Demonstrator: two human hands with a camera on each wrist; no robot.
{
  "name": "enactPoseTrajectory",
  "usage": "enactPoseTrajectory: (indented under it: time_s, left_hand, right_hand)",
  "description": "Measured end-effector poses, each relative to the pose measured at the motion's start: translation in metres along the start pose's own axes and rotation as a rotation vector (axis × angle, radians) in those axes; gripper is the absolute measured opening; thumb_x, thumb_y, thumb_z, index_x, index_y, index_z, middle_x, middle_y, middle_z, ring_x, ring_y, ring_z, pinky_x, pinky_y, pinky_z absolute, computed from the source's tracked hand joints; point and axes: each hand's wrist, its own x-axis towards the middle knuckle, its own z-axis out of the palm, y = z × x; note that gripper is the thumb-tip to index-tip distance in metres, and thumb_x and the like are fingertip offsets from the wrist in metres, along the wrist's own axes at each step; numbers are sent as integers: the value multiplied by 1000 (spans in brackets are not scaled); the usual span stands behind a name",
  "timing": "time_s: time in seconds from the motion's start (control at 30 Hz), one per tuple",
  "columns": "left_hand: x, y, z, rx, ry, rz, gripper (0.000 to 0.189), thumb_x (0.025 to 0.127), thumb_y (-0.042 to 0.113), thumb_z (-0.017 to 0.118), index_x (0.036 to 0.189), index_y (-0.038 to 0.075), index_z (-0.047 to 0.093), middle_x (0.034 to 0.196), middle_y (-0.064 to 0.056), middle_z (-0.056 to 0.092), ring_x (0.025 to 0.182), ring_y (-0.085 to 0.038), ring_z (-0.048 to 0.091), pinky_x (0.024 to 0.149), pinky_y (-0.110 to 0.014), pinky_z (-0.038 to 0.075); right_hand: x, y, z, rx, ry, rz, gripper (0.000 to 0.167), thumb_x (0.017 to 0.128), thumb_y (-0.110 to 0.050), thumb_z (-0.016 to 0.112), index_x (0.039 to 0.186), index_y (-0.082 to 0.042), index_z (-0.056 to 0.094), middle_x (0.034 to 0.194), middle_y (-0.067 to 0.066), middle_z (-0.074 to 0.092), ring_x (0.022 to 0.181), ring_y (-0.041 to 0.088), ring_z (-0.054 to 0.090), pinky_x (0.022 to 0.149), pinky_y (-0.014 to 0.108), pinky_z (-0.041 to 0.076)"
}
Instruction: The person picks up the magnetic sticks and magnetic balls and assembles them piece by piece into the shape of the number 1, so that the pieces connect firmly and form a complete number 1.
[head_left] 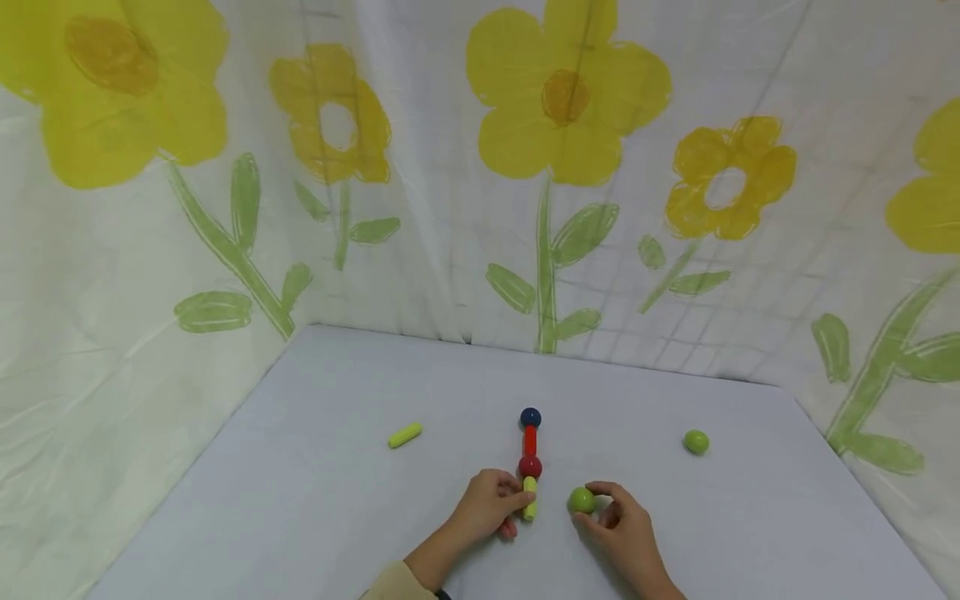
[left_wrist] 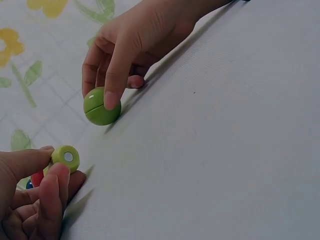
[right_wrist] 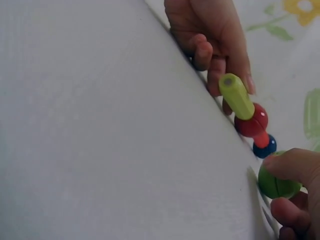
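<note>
In the head view a straight chain lies on the table: a dark blue ball (head_left: pixel 530 417), a red rod (head_left: pixel 530 442), a red ball (head_left: pixel 530 467) and a yellow-green rod (head_left: pixel 530 498) at the near end. My left hand (head_left: pixel 483 504) pinches that near rod between thumb and fingers. A round silvery disc shows in the rod's end (left_wrist: pixel 68 157) in the left wrist view. Just right of the chain, my right hand (head_left: pixel 626 529) grips a green ball (head_left: pixel 581 501) with thumb and fingertips. The green ball (right_wrist: pixel 278 182) stays apart from the rod.
A loose yellow-green rod (head_left: pixel 405 435) lies on the table to the left. Another green ball (head_left: pixel 697 442) sits to the right. Behind the white table (head_left: pixel 360 375) hangs a pale curtain (head_left: pixel 435 275) printed with yellow flowers.
</note>
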Motion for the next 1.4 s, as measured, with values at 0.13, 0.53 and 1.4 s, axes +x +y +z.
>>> enactPoseTrajectory:
  time_s: [0.13,0.53,1.4]
  left_hand:
    - [2,1,1,3,2,-3,22,89,16,72,98,-2,64,68,-2,64,42,-7,52,41,-17,42]
    - [-1,-2,-2,25,35,25,24,89,16,72,100,-4,63,66,-2,63,40,-7,51,40,-17,41]
    - [0,-4,1,-4,19,74,21,90,14,71,98,-5,64,62,0,60,39,-5,50,39,-17,40]
  right_hand:
    - [-4,-2,5,-2,-23,-28,38,79,-9,81,113,-6,64,70,-1,48,58,7,43,52,21,40]
    - [-13,-12,22,20,-103,-150,35,79,-10,81,111,-10,69,104,2,62,62,4,47,56,20,44]
    - [-28,-16,38,66,-141,-388,35,77,-9,82,107,-5,64,86,-4,60,61,-2,47,54,21,45]
